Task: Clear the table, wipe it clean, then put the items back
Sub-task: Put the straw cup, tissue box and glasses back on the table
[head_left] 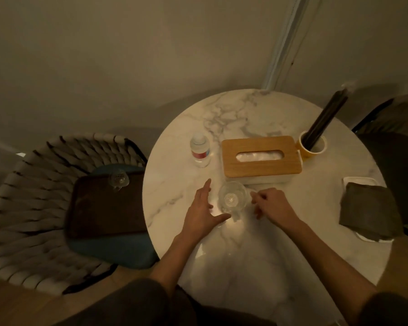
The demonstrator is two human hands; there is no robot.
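Head view, dim warm light. Round marble table (174,184) seen from above, with both bare forearms reaching in from the lower edge.

Clear stemmed glass (232,196) stands upright on the table near its middle, just in front of the tissue box and between the two hands.

Left hand (203,208): palm down, fingers straight and together, pointing away from the body, thumb spread wide toward the foot of the glass. It holds nothing. Cannot tell if the thumb tip touches the glass.

Right hand (272,205): knuckles up, fingers loosely curled, just beside the glass on its right. Nothing seen in the fingers. Contact with the glass cannot be told.

Also on the table:
- A small water bottle (200,149) stands upright, left of the tissue box.
- The tissue box (260,158) has a wooden lid, with tissue showing in the slot.
- A yellow cup (316,151) just right of the box holds a dark bundle of sticks (325,118) leaning away.
- A folded grey cloth (370,208) lies on a white tray (353,180) at the right edge.

Left of the table is a woven chair (33,208) with a blue cushion (108,250). A brown tray (99,208) lies on the cushion. A second glass (119,180) sits at the tray's far edge.
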